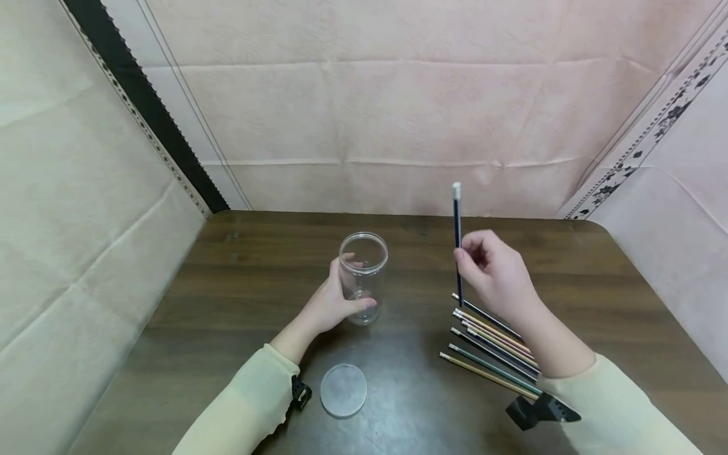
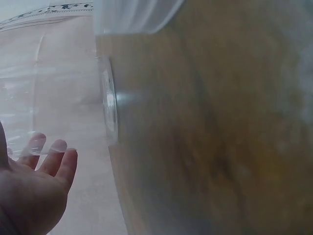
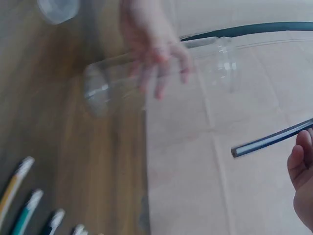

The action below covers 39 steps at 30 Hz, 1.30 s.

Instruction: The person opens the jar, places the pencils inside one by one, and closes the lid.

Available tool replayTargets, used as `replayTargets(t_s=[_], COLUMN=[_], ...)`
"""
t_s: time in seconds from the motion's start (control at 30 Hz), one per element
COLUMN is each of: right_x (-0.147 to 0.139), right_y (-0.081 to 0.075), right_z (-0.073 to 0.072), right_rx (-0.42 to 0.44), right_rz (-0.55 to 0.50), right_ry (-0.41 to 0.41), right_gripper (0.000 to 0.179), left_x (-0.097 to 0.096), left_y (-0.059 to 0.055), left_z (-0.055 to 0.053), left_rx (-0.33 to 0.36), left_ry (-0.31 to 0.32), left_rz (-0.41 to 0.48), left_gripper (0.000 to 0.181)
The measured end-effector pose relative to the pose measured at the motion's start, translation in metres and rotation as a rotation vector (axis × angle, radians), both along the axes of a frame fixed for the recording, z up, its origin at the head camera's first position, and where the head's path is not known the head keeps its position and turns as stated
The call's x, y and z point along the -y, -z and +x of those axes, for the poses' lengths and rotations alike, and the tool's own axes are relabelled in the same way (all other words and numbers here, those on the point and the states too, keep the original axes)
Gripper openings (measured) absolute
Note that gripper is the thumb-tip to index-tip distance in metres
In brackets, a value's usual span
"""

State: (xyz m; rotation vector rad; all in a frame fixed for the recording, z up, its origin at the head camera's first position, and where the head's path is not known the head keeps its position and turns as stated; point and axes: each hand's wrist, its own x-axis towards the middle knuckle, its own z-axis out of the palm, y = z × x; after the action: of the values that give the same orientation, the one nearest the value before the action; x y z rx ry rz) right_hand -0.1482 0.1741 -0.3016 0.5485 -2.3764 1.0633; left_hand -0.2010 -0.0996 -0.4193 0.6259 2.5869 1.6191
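Observation:
My left hand (image 1: 339, 301) grips a clear jar (image 1: 364, 268) that stands upright and lidless, thumb across the front and fingers round the far side. In the left wrist view, fingertips (image 2: 58, 147) show against the transparent wall. Between thumb and fingers, my right hand (image 1: 496, 268) pinches a dark blue pencil (image 1: 457, 218) held upright, its white eraser end on top. The lower end of this pencil (image 3: 269, 140) points toward the table in the right wrist view. Below the right hand, a row of pencils (image 1: 489, 373) in yellow, green and dark colours lies on the table.
A round clear lid (image 1: 344, 390) lies flat on the brown wooden table (image 1: 250, 354), nearer me than the jar. Pale cloth (image 1: 387, 114) hangs behind the table and at both sides. Black wrist cameras (image 1: 543, 411) sit on the sleeves.

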Motion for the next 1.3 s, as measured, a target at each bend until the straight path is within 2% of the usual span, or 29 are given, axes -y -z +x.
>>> replayTargets(t_s=[0.13,0.23,0.37,0.5,0.67,1.0,1.17,1.3], right_x=[0.014,0.023,0.033,0.042,0.052,0.064,0.069,0.07], right_y=[-0.015,-0.023,-0.027,-0.026,-0.017,0.01,0.025,0.034], right_z=[-0.011,-0.018,-0.026,-0.032,-0.036,-0.04,-0.041,-0.039], right_rx=[0.043,0.063,0.074,0.094,0.148,0.212,0.216,0.234], right_rz=[-0.237,-0.391,-0.535,-0.627,-0.657,-0.602,-0.589,-0.538], right_ry=[0.004,-0.041,-0.091,-0.109,-0.12,-0.105,-0.064,-0.032], right_gripper=[0.003,0.006,0.011,0.01,0.005,0.011,0.01,0.011], left_x=[-0.002,-0.005,-0.007,-0.008,-0.009,-0.01,-0.01,-0.01], left_y=[0.0,-0.001,-0.004,-0.005,-0.005,-0.004,-0.005,-0.006], left_z=[0.002,0.003,0.006,0.007,0.007,0.007,0.008,0.009], left_rx=[0.004,0.007,0.018,0.034,0.04,0.064,0.073,0.074], left_ry=[0.04,0.072,0.11,0.129,0.131,0.127,0.124,0.121], left_rz=[0.004,-0.002,-0.013,-0.021,-0.019,-0.011,-0.017,-0.03], left_gripper=[0.093,0.092,0.092,0.093,0.092,0.091,0.09,0.09])
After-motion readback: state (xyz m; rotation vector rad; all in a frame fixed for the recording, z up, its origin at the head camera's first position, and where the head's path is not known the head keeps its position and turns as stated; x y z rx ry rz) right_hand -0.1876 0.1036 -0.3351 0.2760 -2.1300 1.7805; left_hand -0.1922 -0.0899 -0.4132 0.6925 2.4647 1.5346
